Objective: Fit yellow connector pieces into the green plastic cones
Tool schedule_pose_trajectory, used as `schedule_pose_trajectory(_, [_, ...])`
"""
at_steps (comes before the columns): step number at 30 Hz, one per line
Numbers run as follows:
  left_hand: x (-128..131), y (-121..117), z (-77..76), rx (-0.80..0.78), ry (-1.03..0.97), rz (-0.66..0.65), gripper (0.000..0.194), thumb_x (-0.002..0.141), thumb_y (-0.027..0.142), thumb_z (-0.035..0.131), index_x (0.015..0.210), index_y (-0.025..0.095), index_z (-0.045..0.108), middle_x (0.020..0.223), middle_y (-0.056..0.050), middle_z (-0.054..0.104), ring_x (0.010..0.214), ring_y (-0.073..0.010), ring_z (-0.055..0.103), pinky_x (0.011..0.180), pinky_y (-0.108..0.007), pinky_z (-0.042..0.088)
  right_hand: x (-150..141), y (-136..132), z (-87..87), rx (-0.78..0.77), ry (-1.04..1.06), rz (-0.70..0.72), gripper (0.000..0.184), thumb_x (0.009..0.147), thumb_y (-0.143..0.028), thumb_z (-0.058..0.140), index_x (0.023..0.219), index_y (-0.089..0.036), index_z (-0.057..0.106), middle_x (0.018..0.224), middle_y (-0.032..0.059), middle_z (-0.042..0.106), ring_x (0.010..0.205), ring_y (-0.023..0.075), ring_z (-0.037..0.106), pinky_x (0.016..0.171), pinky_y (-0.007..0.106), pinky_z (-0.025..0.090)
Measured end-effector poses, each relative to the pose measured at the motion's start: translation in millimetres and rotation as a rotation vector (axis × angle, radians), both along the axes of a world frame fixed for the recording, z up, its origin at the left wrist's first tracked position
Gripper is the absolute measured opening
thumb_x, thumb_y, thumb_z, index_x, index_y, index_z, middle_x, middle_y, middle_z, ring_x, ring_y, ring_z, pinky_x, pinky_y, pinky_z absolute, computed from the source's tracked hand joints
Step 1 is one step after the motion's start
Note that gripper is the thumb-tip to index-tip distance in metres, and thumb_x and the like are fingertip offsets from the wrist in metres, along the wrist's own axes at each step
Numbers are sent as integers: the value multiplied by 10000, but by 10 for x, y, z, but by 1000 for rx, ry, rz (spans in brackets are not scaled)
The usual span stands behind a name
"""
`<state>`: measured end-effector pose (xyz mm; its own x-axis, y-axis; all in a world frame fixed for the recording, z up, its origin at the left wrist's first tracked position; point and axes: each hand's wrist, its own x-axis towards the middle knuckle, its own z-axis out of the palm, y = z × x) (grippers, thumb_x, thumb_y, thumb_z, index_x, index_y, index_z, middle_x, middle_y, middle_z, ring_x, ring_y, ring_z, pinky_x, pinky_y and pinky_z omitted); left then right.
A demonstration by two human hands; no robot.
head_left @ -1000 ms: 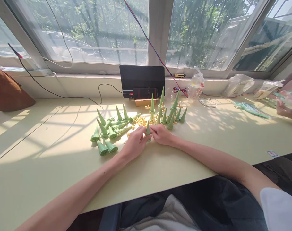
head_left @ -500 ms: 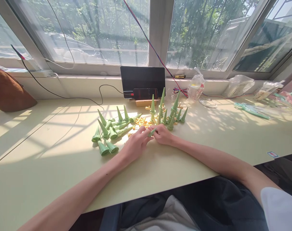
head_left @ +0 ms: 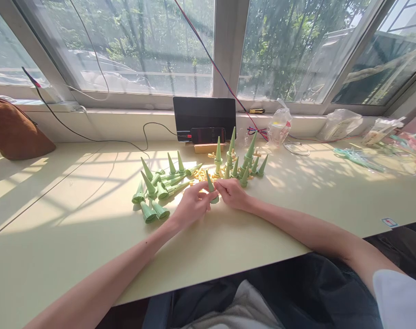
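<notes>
My left hand [head_left: 193,201] pinches a green plastic spike [head_left: 210,181], its pointed end up and its wider base low between the fingers. Right beside it, the closed fingertips of my right hand [head_left: 232,193] meet the spike's side; whatever they hold is hidden. Beyond both hands lies a pile of small yellow plastic pieces [head_left: 201,175]. Several loose green spikes [head_left: 149,184] stand or lie left of the pile. More spikes stand upright to the right, among them a tall one [head_left: 250,151] with a yellow piece [head_left: 258,154] at its side.
A tablet [head_left: 204,112] leans at the back, with a phone [head_left: 208,135] on a small stand before it. A bagged cup [head_left: 280,125], clear plastic bags [head_left: 341,123] and a coiled cable [head_left: 297,147] lie back right. A brown bag [head_left: 18,130] rests far left.
The spike in my left hand has turned from lying slanted to pointing upward. My left hand has rotated with it; my right hand stays close by.
</notes>
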<state>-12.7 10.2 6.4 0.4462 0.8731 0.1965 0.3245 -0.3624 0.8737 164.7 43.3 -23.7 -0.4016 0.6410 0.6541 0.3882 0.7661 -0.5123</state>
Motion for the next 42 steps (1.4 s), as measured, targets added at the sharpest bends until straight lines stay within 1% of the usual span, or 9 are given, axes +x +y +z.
schedule_pose_trajectory(3, [-27,10,-55,459,205,-29,188,942,328,458,932,196,591,874,-37,522,623,-104,512,589,-250,427,1,3,19,3,4,27,312,893,-197,402,611,-199,269,536,-60,276,502,84,250,499,240,213])
schedule_pose_trajectory(6, [-25,6,-72,582,271,-47,188,955,298,430,960,206,594,934,-48,534,614,-94,492,592,-248,420,-2,5,22,-14,10,21,317,866,-195,416,603,-202,240,539,-59,259,514,87,239,497,240,208])
schedule_pose_trajectory(10, [20,-14,-36,240,63,38,199,919,357,491,867,189,585,808,-18,534,561,-92,522,539,-235,439,-6,10,-2,-21,-19,-14,352,946,-254,370,606,-196,299,532,-58,305,491,81,273,496,235,236])
schedule_pose_trajectory(15, [26,-15,41,-247,-189,-55,268,849,437,589,887,173,564,592,26,520,480,-109,522,477,-237,438,-2,12,-31,24,-19,-27,379,987,-290,346,621,-197,311,537,-58,302,487,82,278,499,234,245])
schedule_pose_trajectory(20, [7,1,28,-136,-123,-45,253,861,426,584,913,178,588,559,35,514,459,-101,504,482,-231,429,0,10,-33,43,-19,-18,368,977,-279,352,621,-198,307,537,-59,288,490,84,269,496,231,241])
schedule_pose_trajectory(27, [-11,6,-68,501,175,-23,189,934,320,472,922,197,615,837,-32,510,658,-115,498,597,-251,444,-3,9,-2,41,-36,-21,331,912,-225,382,602,-204,269,529,-56,284,500,90,262,494,236,235])
schedule_pose_trajectory(30, [5,-7,-43,376,107,18,202,920,353,493,889,197,618,810,-20,511,607,-104,509,562,-244,448,-3,15,-11,26,-44,-22,340,934,-242,372,605,-200,298,530,-53,318,496,88,279,498,235,244])
schedule_pose_trajectory(35, [10,-6,65,-190,-151,-71,277,857,449,579,902,177,602,645,14,553,500,-110,549,491,-243,463,-5,20,-42,26,-28,-23,379,987,-293,338,622,-198,317,536,-53,320,494,87,284,504,235,250])
schedule_pose_trajectory(42, [-11,25,57,-119,-138,-56,276,823,430,627,913,169,628,555,28,543,472,-114,540,470,-232,453,-10,20,-66,50,-12,-26,387,994,-309,334,624,-199,309,547,-55,298,499,88,274,499,237,246])
